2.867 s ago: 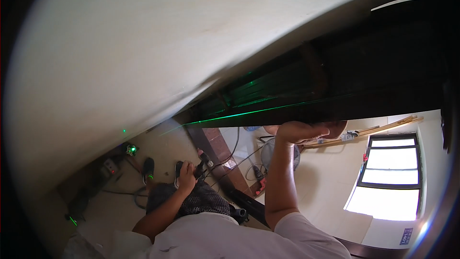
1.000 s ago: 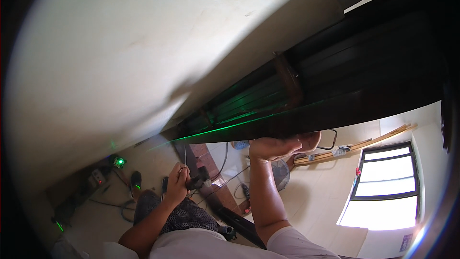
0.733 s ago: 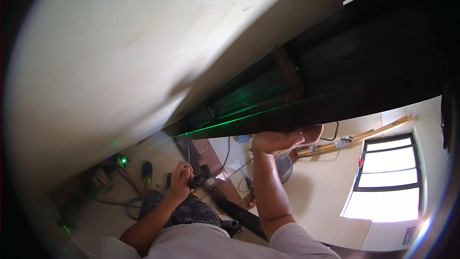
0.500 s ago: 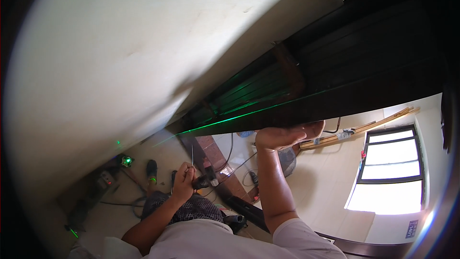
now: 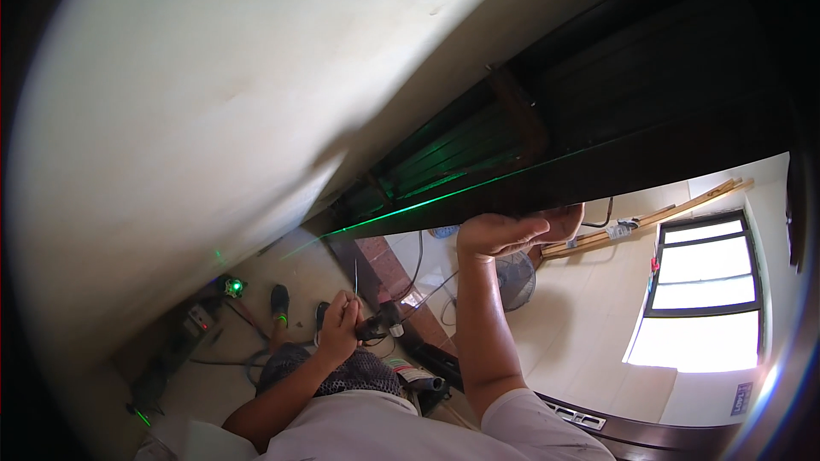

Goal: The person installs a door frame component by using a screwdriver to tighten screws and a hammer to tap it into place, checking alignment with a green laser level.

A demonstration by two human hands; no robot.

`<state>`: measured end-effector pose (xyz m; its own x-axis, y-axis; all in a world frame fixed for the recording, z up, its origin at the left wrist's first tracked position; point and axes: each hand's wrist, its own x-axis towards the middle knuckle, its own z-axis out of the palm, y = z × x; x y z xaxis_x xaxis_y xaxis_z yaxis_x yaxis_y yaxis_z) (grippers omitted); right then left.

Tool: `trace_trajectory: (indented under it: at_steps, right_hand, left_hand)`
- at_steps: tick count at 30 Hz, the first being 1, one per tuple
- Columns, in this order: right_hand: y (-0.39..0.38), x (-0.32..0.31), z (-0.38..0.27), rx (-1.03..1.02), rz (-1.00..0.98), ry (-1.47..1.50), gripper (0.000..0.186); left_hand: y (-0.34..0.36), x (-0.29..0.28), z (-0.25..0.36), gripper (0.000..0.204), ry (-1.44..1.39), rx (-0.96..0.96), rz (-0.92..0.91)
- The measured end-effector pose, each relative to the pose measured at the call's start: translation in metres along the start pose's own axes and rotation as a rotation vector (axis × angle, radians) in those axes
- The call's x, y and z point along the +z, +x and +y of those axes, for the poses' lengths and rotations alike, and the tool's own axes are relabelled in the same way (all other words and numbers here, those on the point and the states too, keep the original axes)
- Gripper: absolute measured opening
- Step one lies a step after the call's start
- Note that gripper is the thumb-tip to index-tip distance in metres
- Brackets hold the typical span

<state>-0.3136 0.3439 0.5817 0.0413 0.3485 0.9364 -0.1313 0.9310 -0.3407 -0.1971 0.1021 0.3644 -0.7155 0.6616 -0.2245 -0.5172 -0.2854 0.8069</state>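
Note:
A long dark panel [image 5: 598, 162] runs diagonally overhead, with a bright green line along its lower part. My right hand [image 5: 517, 235] is raised against its lower edge, fingers stretched out and thumb apart; part of the fingers is hidden. Lower down, my left hand [image 5: 343, 324] is closed around a thin grey rod [image 5: 356, 273] that points up. Just right of that hand is a black object [image 5: 371, 329], whose kind I cannot make out.
A pale wall [image 5: 213, 102] fills the left. On the floor stand a green laser level [image 5: 233, 287] and a box with a red light [image 5: 201, 318], among cables. A fan [image 5: 515, 280], wooden strips [image 5: 649, 220] and a window [image 5: 705, 282] are at the right.
The view has shifted slightly. My left hand, still around the rod, appears a little further right. My right hand stays at the panel's lower edge, and more of the fan shows.

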Motion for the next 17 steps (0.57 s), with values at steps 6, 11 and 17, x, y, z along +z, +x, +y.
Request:
trace_trajectory:
  at_steps: [6, 11, 17]
  right_hand:
    - [0.003, 0.003, -0.001, -0.06, 0.009, -0.028, 0.07]
    - [0.002, -0.004, 0.0, -0.037, -0.037, -0.11, 0.075]
    - [0.0, -0.007, 0.0, 0.047, -0.066, 0.019, 0.077]
  left_hand:
    - [-0.008, -0.007, 0.006, 0.024, 0.005, 0.015, 0.032]
    - [-0.003, -0.007, 0.014, 0.024, -0.018, 0.043, 0.029]
    - [0.009, 0.002, 0.025, 0.024, -0.089, 0.084, -0.027]
